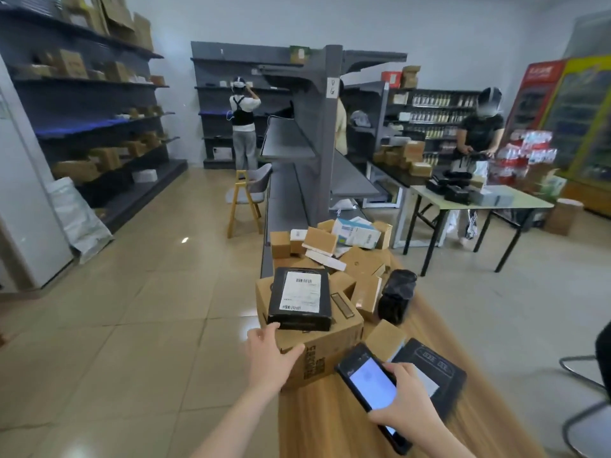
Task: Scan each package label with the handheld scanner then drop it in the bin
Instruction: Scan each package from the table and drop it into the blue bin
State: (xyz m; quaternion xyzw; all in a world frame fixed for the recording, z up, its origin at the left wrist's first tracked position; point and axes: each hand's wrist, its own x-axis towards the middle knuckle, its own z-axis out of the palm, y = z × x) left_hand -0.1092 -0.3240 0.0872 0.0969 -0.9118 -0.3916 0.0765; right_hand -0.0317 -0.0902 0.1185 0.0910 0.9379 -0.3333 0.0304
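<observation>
A: Well, what is the biggest thing before you?

B: You stand at a long wooden table [334, 421] with a pale grain top. On its near left corner sits a large brown cardboard box [317, 342], and behind it lies a heap of small brown and white cardboard parcels [334, 246].

A: And where is the package with the label?

B: A flat black plastic package with a white printed label [300, 299] lies on top of the large box, label side up. A second flat black package [436, 375] lies on the table to the right, partly under your right hand, and a lumpy black plastic bag [396, 295] stands just beside the large box.

A: What do your hands do?

B: Your left hand [269, 355] is spread open; the fingers reach to the near edge of the labelled package and the thumb rests on the large box. It grips nothing. Your right hand [406, 395] is closed around a black handheld scanner with a lit pale screen [372, 388], the thumb on its upper edge, held above the table.
</observation>
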